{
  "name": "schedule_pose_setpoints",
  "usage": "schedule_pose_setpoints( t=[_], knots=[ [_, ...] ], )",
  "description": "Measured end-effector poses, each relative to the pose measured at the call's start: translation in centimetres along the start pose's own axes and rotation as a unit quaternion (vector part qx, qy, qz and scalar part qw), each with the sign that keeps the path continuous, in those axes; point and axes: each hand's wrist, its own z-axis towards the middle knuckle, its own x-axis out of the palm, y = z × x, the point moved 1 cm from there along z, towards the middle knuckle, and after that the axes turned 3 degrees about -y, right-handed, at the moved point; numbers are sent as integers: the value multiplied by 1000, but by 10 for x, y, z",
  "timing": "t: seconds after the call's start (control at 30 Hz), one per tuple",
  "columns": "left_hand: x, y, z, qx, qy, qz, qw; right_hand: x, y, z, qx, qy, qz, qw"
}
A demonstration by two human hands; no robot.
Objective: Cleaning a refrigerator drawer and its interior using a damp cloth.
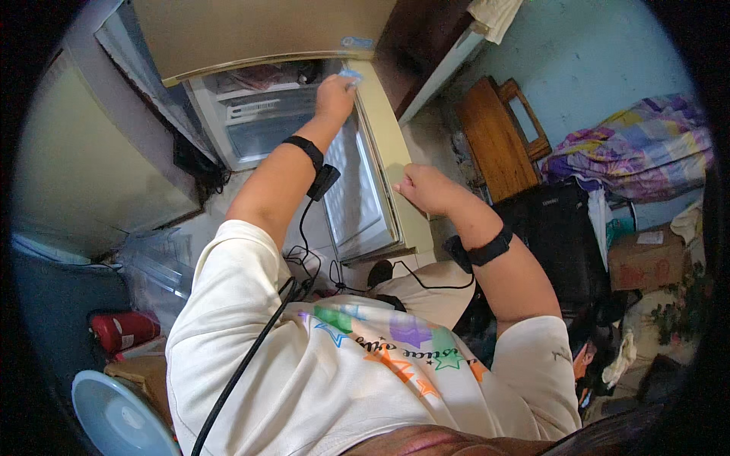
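Note:
A refrigerator's lower door (379, 137) stands open, with its cream outer side to the right and its pale inner liner (351, 194) to the left. My left hand (335, 98) grips a small light-blue cloth or sponge (352, 76) at the door's far upper corner, beside the open compartment. Inside the compartment is a clear drawer (259, 137) below a white vented part (252, 110). My right hand (425, 188) is curled against the door's outer side, nearer to me, with nothing visible in it. Its palm is hidden.
The beige upper door (256, 28) spans the top. A wooden chair (502, 137), a black bag (547, 239) and a cardboard box (647, 259) stand at right. At lower left are a blue basin (122, 419) and a red cylinder (125, 330). Black cables hang near my body.

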Motion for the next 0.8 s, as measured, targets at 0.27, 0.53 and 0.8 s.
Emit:
schedule_pose_setpoints(
  t=[0.27, 0.53, 0.8],
  knots=[
    [-24, -24, -32, -11, 64, 20, 998, 2, -1, -4, 0, 1, 20, 1000],
    [-55, -57, -92, 35, 122, -31, 991, 2, -8, -5, -9, -16, 19, 1000],
    [-71, -82, -160, 187, 177, -122, 959, 0, -23, 1, -12, -12, -3, 1000]
  ],
)
